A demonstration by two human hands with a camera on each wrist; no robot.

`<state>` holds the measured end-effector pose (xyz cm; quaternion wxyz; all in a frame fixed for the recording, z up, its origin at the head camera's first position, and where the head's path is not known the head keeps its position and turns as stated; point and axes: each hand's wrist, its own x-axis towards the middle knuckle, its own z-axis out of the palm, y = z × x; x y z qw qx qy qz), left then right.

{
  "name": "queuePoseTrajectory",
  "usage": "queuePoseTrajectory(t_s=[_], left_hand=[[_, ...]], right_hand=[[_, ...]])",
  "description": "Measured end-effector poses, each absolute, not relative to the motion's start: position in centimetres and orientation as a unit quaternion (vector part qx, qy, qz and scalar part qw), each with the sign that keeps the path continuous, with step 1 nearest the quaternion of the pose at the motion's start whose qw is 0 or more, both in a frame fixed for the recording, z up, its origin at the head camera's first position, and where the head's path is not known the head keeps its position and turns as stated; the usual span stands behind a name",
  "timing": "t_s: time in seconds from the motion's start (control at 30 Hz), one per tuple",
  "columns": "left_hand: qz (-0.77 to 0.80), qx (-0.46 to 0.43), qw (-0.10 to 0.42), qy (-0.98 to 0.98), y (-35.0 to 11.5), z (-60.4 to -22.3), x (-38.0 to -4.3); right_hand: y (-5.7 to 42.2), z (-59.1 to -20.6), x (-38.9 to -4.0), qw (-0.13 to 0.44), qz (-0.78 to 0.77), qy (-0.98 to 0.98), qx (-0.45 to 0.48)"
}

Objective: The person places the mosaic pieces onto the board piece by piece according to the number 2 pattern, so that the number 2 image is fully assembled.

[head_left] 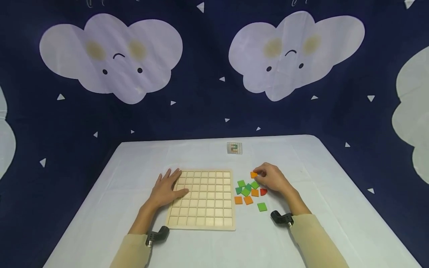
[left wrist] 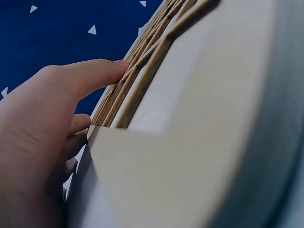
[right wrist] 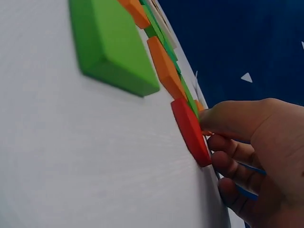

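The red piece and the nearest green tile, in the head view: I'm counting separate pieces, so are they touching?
Apart. The head view shows a strip of white tablecloth between the red piece and the green tile.

Even light brightens the table (head_left: 254,242); the left-wrist view blurs the board (left wrist: 156,166) toward four o'clock; right-wrist, soft shadow lies around five.

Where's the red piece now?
In the head view, the red piece is on the table, right of the wooden board, just right of an orange tile and close to the right hand.
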<state>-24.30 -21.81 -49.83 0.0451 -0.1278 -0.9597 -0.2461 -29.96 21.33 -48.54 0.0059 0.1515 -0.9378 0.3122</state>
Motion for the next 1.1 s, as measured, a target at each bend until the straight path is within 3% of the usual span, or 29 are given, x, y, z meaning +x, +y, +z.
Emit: queuePoseTrajectory(t_s=[0.67,1.1], left_hand=[[-0.234,-0.128,0.044,-0.963,-21.7,-49.6,-24.1],[-0.239,-0.128,0.051,-0.961,-21.6,-49.6,-24.0]], right_hand=[[18.4,-48.7,-30.4,0.035,0.333,-0.923,0.189],[15.3,-47.8,-30.5,0.018,0.333,-0.914,0.231]])
